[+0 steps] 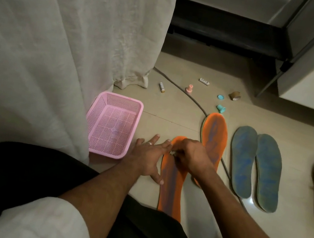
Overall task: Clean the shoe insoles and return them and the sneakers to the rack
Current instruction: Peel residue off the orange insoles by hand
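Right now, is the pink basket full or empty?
Empty: the pink basket sits upright on the floor, its perforated bottom fully visible.

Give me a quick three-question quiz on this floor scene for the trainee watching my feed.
1. How many insoles lie on the floor, and in which colours?
2. True or false: the pink basket holds an insole.
3. Which hand lies flat beside the near orange insole: A left, B right?

Key:
1. Four: two orange, the far orange insole included, and two blue-grey insoles.
2. False; it looks empty.
3. A. The left hand is spread flat; the right hand is bunched over the insole's toe end.
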